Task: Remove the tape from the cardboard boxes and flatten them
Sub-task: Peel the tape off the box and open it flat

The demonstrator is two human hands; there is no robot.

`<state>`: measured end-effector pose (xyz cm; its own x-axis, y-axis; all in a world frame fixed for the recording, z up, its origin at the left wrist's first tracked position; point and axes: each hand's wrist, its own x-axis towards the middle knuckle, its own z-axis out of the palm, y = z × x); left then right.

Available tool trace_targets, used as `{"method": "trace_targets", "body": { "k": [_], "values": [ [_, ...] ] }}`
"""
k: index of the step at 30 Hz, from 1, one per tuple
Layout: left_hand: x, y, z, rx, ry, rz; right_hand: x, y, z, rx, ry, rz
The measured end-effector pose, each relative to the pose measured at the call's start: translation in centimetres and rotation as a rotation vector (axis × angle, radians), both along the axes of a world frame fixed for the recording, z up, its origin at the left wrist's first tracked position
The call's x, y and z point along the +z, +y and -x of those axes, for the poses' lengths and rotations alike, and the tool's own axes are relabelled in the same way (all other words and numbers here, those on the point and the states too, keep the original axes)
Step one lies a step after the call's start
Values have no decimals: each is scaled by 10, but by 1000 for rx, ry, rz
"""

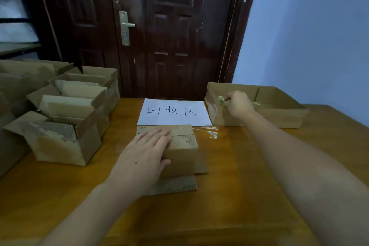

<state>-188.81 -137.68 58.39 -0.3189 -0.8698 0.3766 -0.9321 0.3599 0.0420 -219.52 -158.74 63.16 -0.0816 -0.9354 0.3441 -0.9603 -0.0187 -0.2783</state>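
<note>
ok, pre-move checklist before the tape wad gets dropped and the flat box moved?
1. Right hand pinches tape wad: ok.
2. Wad over the open tray box: not ok, it sits at the near-left rim.
3. Left hand rests flat on flattened box: ok.
4. Flattened box fully tape-free: cannot tell.
5. Loose tape strip lying on table: not ok.
6. Paper sign uncovered: ok.
</note>
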Motion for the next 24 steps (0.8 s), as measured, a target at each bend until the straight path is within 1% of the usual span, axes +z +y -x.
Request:
{"method": "trace_targets", "body": {
  "k": [2,5,6,8,9,11,13,15,17,20,24],
  "values": [
    [1,2,-1,-6,6,4,10,18,-6,60,32,47],
    [4,5,-3,-28,8,19,23,62,-36,304,24,105],
    [6,6,-2,-36,0,30,25,82,-48,402,-4,70],
    [9,8,-2,-44,3,36,26,123,-74,578,-60,-71],
    [11,8,-2,-48,5,31,24,142,-84,646,-46,-145],
    [14,8,-4,-66,5,12,17,169,-99,722,85,-242],
    [19,5,-7,-64,21,-26,8,186,-108,697,239,-280],
    [23,0,-11,-18,-3,-41,-1,195,-113,649,308,-268],
    [25,-3,-15,17,-46,-53,-8,199,-116,632,281,-239],
    [27,-4,-16,26,-110,-93,-10,198,-118,618,186,-228],
    [34,-7,-11,44,-162,-70,-12,191,-121,561,125,-214]
  ]
}}
